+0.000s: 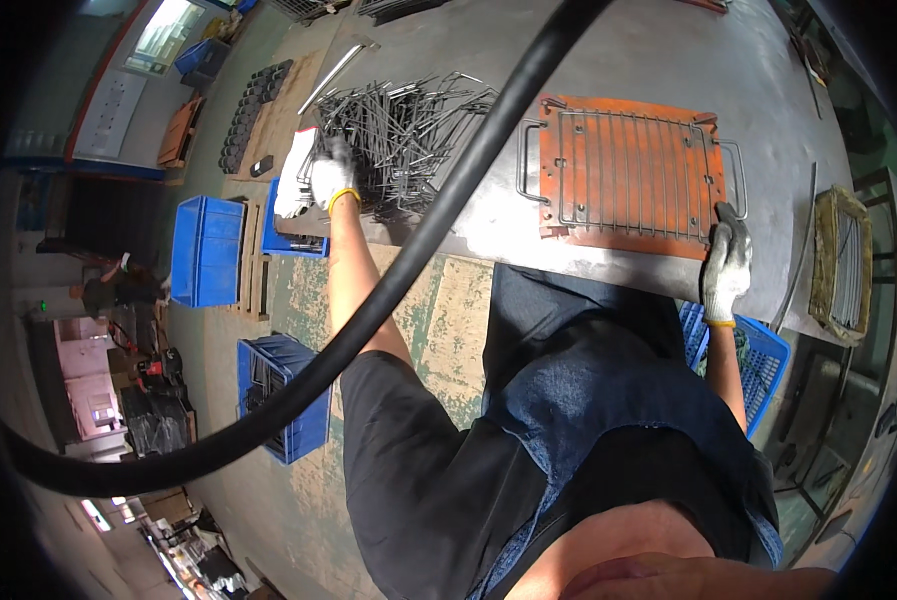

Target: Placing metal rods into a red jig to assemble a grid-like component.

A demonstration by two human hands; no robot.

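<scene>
At the left of the metal table, my left hand (335,178) in a white glove reaches to the near left side of a heap of thin bent metal rods (408,125). Its fingers are smeared by motion, so a hold on any rod cannot be made out. A white cloth (296,172) lies beside that hand. On the right, an orange fixture plate (633,225) carries a wire rack (628,150) of parallel rods with a loop handle at either end. My right hand (730,265), gloved too, rests at the plate's near right corner, fingers stretched forward along the edge.
A thick black cable (433,235) crosses the view diagonally. Blue crates (208,250) stand left of the table, and a blue basket (763,375) sits below its right end. A wooden box with rods (843,265) is at the far right. A metal bar (333,75) lies behind the heap.
</scene>
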